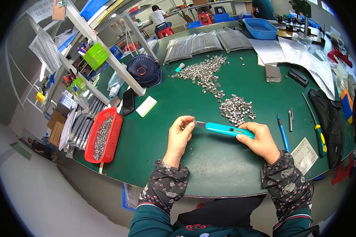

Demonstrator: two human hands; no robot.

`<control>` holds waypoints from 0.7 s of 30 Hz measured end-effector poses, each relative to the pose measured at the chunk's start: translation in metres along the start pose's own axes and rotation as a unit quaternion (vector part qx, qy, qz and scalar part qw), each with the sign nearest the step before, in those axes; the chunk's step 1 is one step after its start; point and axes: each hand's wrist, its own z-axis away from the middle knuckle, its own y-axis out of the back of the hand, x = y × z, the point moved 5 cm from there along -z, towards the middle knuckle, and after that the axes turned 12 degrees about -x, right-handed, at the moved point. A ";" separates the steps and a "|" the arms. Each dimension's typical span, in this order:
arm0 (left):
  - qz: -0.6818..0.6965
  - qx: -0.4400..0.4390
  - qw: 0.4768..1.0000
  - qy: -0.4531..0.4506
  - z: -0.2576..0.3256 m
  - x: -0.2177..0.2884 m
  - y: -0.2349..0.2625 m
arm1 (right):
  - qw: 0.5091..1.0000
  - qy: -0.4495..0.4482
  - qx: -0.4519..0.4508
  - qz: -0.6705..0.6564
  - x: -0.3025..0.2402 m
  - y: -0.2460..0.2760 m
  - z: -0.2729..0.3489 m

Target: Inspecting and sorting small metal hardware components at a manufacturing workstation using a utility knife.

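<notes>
Over the near part of the green table (162,158), my right hand (261,139) grips a turquoise utility knife (221,128), its blade pointing left. Between the thumb and fingers of my left hand (179,136) is a small metal ring (194,121), and the blade tip meets it or lies right beside it. My fingers partly hide the ring. Just beyond the knife lies a heap of small silvery metal rings (236,110). A larger spread of the same rings (201,73) runs farther back. At left, a red plastic basket (115,136) holds many more.
A black fan (144,70), phone (128,102) and white-green box (146,106) stand left. At right lie a blue pen (283,133), a drill bit (290,119), a screwdriver (318,128) and a black bag (328,122). Bagged parts (205,42) and a blue bin (261,29) sit at the back.
</notes>
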 end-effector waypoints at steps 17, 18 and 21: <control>0.029 -0.021 0.998 0.056 0.000 -0.005 0.002 | 0.986 0.051 0.159 0.009 -0.013 0.022 0.006; 0.102 -0.033 0.993 0.052 -0.001 -0.006 0.001 | 0.986 0.045 0.162 -0.004 -0.011 0.023 0.006; 0.206 -0.063 0.975 0.054 -0.003 -0.010 0.000 | 0.983 0.057 0.173 0.005 -0.014 0.022 0.005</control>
